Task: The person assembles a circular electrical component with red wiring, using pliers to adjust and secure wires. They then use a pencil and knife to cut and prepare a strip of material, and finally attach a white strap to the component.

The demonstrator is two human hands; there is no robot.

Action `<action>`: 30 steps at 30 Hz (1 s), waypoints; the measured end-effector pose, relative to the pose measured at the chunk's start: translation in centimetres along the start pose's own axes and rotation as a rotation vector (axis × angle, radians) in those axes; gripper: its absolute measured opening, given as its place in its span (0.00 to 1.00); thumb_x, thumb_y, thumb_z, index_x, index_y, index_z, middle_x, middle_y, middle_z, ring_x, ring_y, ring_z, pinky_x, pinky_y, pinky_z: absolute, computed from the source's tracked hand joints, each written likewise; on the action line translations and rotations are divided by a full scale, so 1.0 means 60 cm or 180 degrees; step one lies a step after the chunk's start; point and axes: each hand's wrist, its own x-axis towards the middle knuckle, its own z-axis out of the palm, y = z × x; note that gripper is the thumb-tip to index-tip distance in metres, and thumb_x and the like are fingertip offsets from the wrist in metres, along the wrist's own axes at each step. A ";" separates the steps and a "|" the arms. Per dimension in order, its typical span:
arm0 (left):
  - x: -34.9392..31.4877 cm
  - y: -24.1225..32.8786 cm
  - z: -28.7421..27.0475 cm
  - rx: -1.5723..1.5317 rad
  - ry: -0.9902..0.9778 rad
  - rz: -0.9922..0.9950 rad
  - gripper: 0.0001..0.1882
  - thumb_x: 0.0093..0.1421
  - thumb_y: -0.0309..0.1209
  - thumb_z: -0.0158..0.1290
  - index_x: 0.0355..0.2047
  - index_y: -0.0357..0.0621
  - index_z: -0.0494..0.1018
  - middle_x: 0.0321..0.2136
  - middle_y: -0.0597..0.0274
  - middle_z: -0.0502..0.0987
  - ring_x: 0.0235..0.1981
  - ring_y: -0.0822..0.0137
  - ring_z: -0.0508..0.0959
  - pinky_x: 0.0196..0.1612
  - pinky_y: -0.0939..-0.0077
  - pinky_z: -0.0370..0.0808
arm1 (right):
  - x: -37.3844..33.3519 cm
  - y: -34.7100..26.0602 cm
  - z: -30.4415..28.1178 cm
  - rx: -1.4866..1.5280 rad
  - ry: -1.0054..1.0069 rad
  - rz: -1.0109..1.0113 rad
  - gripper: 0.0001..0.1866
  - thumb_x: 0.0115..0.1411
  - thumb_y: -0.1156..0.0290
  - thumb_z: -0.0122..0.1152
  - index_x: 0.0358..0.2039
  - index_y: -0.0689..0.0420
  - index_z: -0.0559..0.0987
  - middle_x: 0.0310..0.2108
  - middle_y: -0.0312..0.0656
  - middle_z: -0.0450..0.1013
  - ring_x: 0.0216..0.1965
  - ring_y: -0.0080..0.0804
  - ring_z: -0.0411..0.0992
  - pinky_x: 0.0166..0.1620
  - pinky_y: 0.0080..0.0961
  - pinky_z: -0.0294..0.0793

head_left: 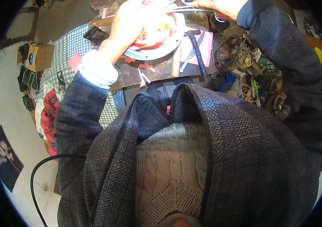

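A round metal motor stator (181,32) wound with copper wire coils (149,41) lies on a worn wooden board. My left hand (126,23) is over the left side of the coils; glare washes out its fingers, so their grip is unclear. At the top edge, my right hand (223,6) is beyond the stator's far right, its fingers closed around something. A long pale strip or blade (189,8) runs left from it, and a small ring shows below the fingers; I cannot make out the kind. A hammer (197,55) and a knife (187,58) lie right of the stator.
Pink paper (205,47) and paper scraps (143,78) lie on the board (125,78). A phone-like dark object (96,34) is beside my left wrist. Tangled wires and parts (240,53) are heaped on the right. Checked cloth (51,73) and a cardboard box (40,57) are on the left.
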 end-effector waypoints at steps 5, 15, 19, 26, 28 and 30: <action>0.006 -0.003 0.004 0.0031 0.0202 0.0116 0.21 0.66 0.36 0.54 0.52 0.32 0.76 0.50 0.40 0.79 0.55 0.45 0.77 0.62 0.57 0.71 | 0.057 -0.021 -0.083 -0.0136 -0.0060 -0.0204 0.12 0.66 0.59 0.55 0.37 0.43 0.87 0.26 0.39 0.80 0.28 0.39 0.81 0.33 0.41 0.78; 0.010 0.012 -0.013 -0.0668 0.0156 0.0415 0.16 0.65 0.35 0.52 0.46 0.36 0.79 0.41 0.43 0.81 0.46 0.44 0.80 0.53 0.55 0.75 | 0.059 -0.084 -0.209 0.0881 0.0144 -0.0548 0.11 0.64 0.59 0.59 0.38 0.47 0.86 0.29 0.40 0.81 0.33 0.42 0.81 0.39 0.40 0.80; 0.010 0.008 -0.020 -0.0276 -0.0046 0.0380 0.17 0.66 0.37 0.51 0.45 0.36 0.79 0.41 0.43 0.82 0.44 0.45 0.81 0.50 0.55 0.76 | 0.069 -0.100 -0.184 0.1926 0.0494 -0.0538 0.10 0.63 0.59 0.61 0.38 0.48 0.86 0.30 0.40 0.81 0.34 0.43 0.81 0.40 0.40 0.80; 0.009 0.008 -0.025 -0.0749 0.0167 0.0810 0.17 0.66 0.37 0.50 0.46 0.38 0.80 0.41 0.45 0.83 0.44 0.44 0.81 0.50 0.54 0.77 | 0.077 -0.099 -0.154 0.3161 0.0839 -0.0464 0.11 0.61 0.59 0.64 0.39 0.50 0.86 0.31 0.41 0.81 0.36 0.45 0.81 0.43 0.40 0.80; 0.011 0.010 -0.024 -0.0538 0.0025 0.0590 0.18 0.66 0.38 0.50 0.47 0.38 0.80 0.43 0.46 0.83 0.46 0.45 0.81 0.50 0.55 0.77 | 0.083 -0.084 -0.165 0.3318 0.0705 -0.0445 0.11 0.61 0.60 0.65 0.40 0.50 0.86 0.32 0.41 0.81 0.37 0.46 0.81 0.44 0.39 0.81; 0.008 0.004 -0.029 -0.0240 -0.0079 0.0714 0.18 0.65 0.39 0.52 0.46 0.39 0.81 0.45 0.47 0.82 0.48 0.47 0.81 0.51 0.56 0.77 | 0.084 -0.052 -0.189 0.3475 0.0020 -0.0451 0.13 0.59 0.58 0.68 0.40 0.52 0.86 0.31 0.41 0.81 0.37 0.46 0.81 0.45 0.38 0.80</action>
